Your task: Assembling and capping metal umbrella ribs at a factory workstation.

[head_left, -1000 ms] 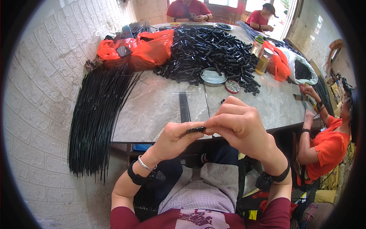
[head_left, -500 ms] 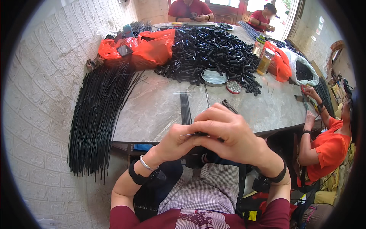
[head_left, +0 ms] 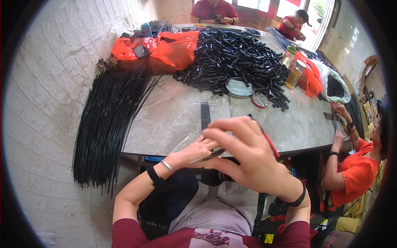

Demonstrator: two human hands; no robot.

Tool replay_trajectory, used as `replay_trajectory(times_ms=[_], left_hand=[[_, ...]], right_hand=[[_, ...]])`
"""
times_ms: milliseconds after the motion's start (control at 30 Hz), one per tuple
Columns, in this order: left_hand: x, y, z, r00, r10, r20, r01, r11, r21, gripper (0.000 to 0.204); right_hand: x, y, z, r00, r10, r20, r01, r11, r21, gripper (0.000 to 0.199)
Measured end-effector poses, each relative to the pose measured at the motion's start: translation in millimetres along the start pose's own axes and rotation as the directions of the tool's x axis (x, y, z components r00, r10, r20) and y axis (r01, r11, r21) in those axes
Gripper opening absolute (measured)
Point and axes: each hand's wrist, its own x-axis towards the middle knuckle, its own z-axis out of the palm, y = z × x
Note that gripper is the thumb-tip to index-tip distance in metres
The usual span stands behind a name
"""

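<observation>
My left hand [head_left: 191,153] is stretched out over the table's near edge with its fingers extended. My right hand [head_left: 252,155] is curled beside it, index finger and thumb bent around a short thin black rod [head_left: 215,154]. A fine metal pin [head_left: 200,159] sticks out from the rod's left end across my left hand. The rod's other end is hidden by my right hand. Just beyond my hands, a row of thin black rods [head_left: 205,113] lies side by side, with thin pins across its far end. Red-handled pliers [head_left: 269,140] lie partly behind my right hand.
A large heap of short black tubes [head_left: 240,58] covers the table's middle. Nearby are a round tin of pins [head_left: 240,87] and a red dish of small pieces [head_left: 260,99]. Long black rods [head_left: 111,128] overhang the left edge. A co-worker in orange [head_left: 351,173] sits at right.
My left hand has uncurled from a pinch to extended fingers. My right hand has loosened and turned, so the black rod shows more. The view has shifted, and the pliers' red handle now shows.
</observation>
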Motion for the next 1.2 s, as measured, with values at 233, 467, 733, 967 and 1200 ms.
replay_trajectory(times_ms=[233, 467, 733, 967, 1200], left_hand=[[-14.6, -14.6, 9.6, 0.984, 0.127, 0.122, -0.158, 0.943, 0.294, 0.021], [-9.0, 54.4, 3.5, 0.976, 0.200, 0.087, -0.218, 0.911, 0.350, 0.024], [2.3, 119.9, 16.1, 0.951, 0.278, -0.132, -0.224, 0.920, 0.322, 0.018], [-37.2, 127.1, 24.7, 0.886, 0.058, -0.460, -0.066, 0.998, -0.001, 0.052], [-50.6, 62.5, 142.8, 0.594, -0.804, 0.030, -0.076, -0.092, -0.993, 0.077]], right_hand=[[-62.9, 40.9, -27.5, 0.863, 0.477, -0.163, -0.413, 0.854, 0.316, 0.033], [-129.7, 76.2, 28.8, 0.893, 0.420, 0.162, -0.408, 0.907, -0.100, 0.077], [-127.5, 79.6, 89.4, 0.976, 0.162, 0.147, -0.201, 0.928, 0.313, 0.077], [-128.4, 60.2, 75.6, 0.963, 0.202, 0.177, -0.252, 0.909, 0.333, 0.061], [-135.5, 62.5, 65.0, 0.941, 0.267, 0.206, -0.336, 0.789, 0.515, 0.058]])
